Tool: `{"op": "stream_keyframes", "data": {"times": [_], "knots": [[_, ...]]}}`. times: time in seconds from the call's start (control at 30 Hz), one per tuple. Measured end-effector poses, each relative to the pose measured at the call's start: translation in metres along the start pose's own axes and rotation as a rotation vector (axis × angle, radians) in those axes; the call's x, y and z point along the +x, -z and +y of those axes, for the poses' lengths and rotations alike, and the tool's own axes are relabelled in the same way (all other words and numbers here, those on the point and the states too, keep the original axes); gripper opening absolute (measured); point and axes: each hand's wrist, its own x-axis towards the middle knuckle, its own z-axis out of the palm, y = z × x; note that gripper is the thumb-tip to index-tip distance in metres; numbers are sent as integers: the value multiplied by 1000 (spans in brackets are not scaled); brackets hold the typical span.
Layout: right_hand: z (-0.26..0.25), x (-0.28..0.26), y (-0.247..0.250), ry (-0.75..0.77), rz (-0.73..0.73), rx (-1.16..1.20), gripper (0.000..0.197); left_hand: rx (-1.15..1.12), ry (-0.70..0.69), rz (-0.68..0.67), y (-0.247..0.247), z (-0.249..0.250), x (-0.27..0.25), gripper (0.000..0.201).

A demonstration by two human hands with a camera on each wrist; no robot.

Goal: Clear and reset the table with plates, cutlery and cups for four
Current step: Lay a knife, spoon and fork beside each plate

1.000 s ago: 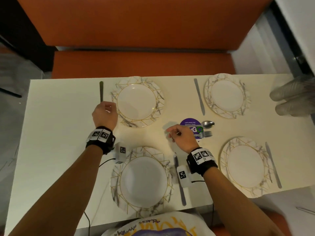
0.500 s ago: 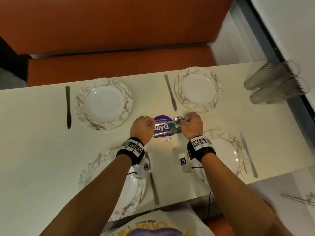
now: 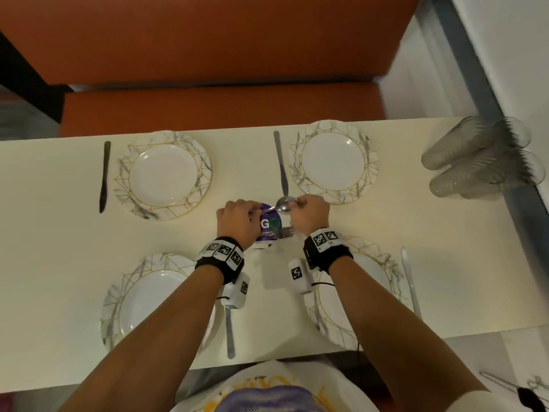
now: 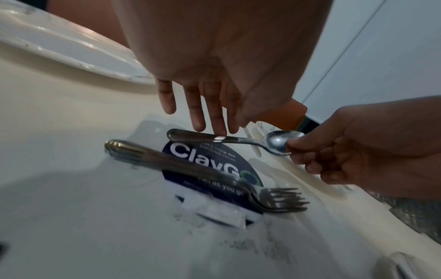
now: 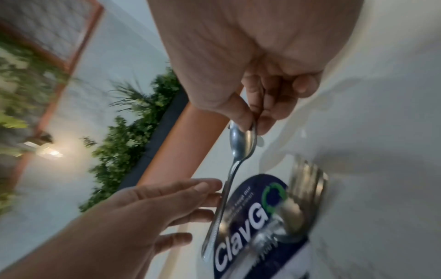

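Since before, right hand (image 4: 358, 149) has seemingly raised the spoon (image 4: 238, 140) bowl.

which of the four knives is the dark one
The knife at the far left, beside the far-left plate. It looks black from tip to handle, while the other three knives are silver metal.
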Motion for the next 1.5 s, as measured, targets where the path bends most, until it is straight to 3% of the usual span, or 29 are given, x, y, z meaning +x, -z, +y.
{"op": "stream_keyframes", "data": {"times": [0.07, 0.17, 0.27, 0.37, 0.5, 0.83, 1.17, 1.5], "knots": [[-12, 2, 9, 83, 0, 78, 11, -49, -23, 26, 9, 3, 0, 28], [-34, -1, 22, 232, 2, 159, 11, -233, -29, 2, 29, 8, -2, 27], [-55, -7, 26, 314, 33, 240, 10, -451, 85, -41, 47, 7, -9, 21], [-69, -20, 17, 259, 6, 326, 15, -829, 264, -63, 57, 8, -23, 14], [-67, -45, -11, 121, -125, 418, 30, -1039, 335, -55, 61, -1, -44, 16], [-58, -101, -50, 187, -158, 299, 20, -1118, 400, -172, 56, -53, -92, 23], [2, -155, -83, -55, -221, 220, 21, -1049, 499, -76, 40, -109, -130, 19], [25, -186, -108, -117, -180, 36, 13, -1000, 487, -85, 32, -123, -144, 14]]}}
